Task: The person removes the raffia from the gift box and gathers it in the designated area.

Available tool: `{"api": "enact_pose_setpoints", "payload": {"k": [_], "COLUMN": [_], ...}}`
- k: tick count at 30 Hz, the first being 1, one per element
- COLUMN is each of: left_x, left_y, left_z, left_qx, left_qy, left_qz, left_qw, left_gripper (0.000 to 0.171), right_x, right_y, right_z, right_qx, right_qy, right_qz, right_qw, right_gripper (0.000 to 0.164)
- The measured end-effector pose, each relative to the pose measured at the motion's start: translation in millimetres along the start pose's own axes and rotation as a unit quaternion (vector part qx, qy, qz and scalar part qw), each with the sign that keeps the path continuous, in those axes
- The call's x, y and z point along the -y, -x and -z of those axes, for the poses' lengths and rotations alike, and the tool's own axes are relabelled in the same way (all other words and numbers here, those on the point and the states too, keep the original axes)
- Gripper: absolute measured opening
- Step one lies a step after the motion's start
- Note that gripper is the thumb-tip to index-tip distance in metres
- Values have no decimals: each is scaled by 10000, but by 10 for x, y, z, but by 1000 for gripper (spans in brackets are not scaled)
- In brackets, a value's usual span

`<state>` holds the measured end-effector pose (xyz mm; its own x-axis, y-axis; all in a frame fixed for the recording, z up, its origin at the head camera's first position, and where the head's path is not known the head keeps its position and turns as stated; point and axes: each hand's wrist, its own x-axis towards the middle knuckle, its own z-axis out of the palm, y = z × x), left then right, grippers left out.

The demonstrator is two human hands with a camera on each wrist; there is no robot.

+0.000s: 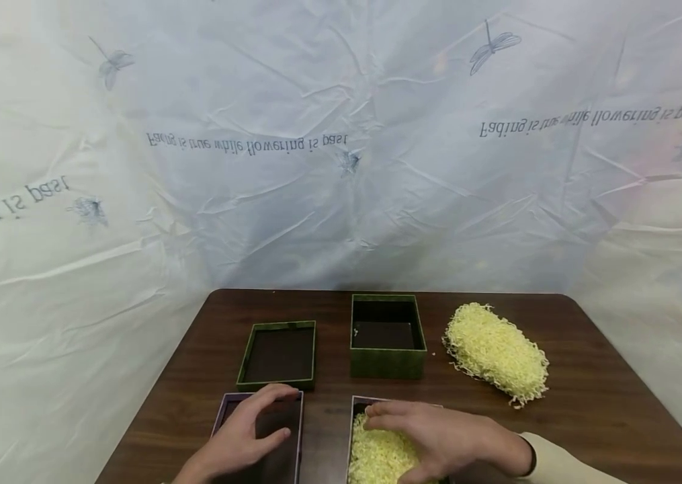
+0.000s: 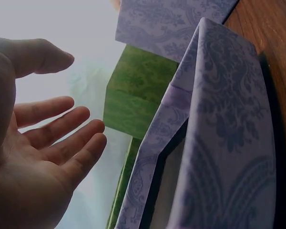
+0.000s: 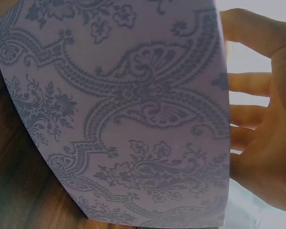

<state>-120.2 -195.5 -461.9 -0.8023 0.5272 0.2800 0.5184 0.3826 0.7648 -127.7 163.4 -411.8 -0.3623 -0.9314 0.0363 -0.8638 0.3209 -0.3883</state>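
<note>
In the head view my left hand [image 1: 244,433] hangs over a shallow purple patterned box lid [image 1: 300,437] with a dark inside. Its thumb and fingers are spread apart and hold nothing. The left wrist view has this hand beside the lid's tall edge, palm in sight. My right hand [image 1: 431,433] reaches over a purple patterned box [image 1: 350,440], on top of pale yellow shredded paper [image 1: 377,457] that fills it. From the right wrist view, the box's side wall [image 3: 133,95] partly covers the loosely bent fingers.
Behind these stand a deep green box [image 1: 386,364] and a shallow green lid [image 1: 277,355], both dark inside. A loose heap of yellow shredded paper [image 1: 498,353] lies at the right on the brown wooden table [image 1: 159,417]. White printed sheeting [image 1: 377,215] hangs around the table.
</note>
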Motion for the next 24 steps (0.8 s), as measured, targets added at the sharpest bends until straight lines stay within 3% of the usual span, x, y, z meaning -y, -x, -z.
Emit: {"api": "enact_pose_setpoints", "payload": {"k": [5, 10, 16, 24], "left_x": [-11, -52, -63, -62], "left_y": [-48, -104, -162, -274], "left_z": [-34, -73, -116, -243], "left_qx": [231, 358, 490, 857], "left_qy": [145, 195, 107, 173], "left_qz": [224, 167, -66, -710], "left_qw": [9994, 9990, 9987, 9936], "left_gripper": [51, 51, 54, 70], "right_x": [-10, -47, -71, -101], "right_y": [11, 6, 4, -41], "right_z": [-5, -7, -26, -57], "right_qx": [82, 287, 373, 592], "right_qy": [90, -71, 82, 365], "right_qz": [100, 166, 390, 526], "right_qw": [9999, 9994, 9985, 9962], "right_gripper": [72, 71, 69, 71]}}
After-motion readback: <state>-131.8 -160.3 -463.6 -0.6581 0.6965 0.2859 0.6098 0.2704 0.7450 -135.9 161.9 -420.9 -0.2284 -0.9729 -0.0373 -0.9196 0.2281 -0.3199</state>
